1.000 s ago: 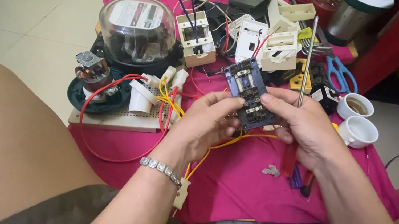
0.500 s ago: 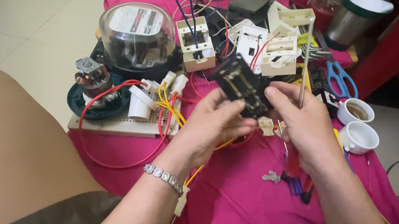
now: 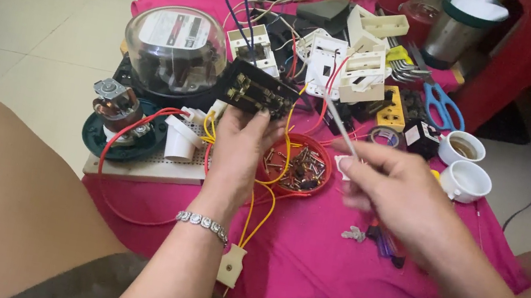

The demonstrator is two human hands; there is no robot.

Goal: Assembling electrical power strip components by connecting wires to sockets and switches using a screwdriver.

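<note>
Black switch module being gripped above the pink cloth

The black switch module (image 3: 255, 92) is being pinched at its lower edge by the closed left hand (image 3: 242, 149), over the red dish of screws (image 3: 296, 165). A thin screwdriver (image 3: 336, 114) is being clasped by the right hand (image 3: 396, 192), beside two white cups (image 3: 465, 181).

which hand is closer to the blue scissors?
Right. The right hand, holding a thin screwdriver, sits below and left of the blue scissors. The left hand, gripping the black switch block, is farther left across the pink cloth.
</note>
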